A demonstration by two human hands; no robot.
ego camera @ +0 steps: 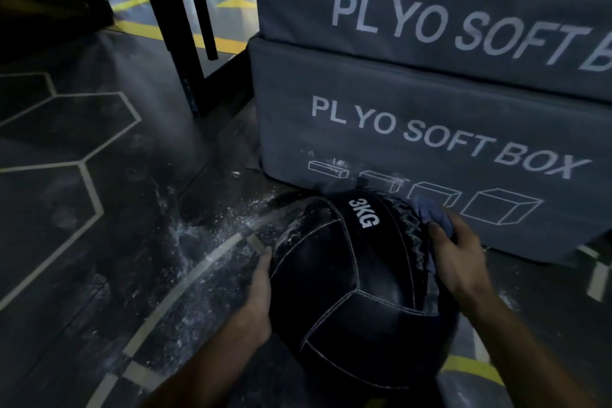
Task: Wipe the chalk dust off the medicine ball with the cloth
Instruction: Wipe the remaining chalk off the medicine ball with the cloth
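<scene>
A black medicine ball [357, 288] marked 3KG sits on the dark floor [99, 242] before stacked plyo soft boxes [430, 116]. The left hand [260, 288] steadies its left side — the right hand [457, 258] presses a blue cloth [432, 212] on its upper right. White chalk dust [212, 228] lies scattered left of the ball.

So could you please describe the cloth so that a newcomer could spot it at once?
Find the two stacked grey soft boxes; the black leather medicine ball marked 3KG sits before them. On its far right side the right hand presses a small crumpled blue-grey cloth, the only fabric there.
</scene>
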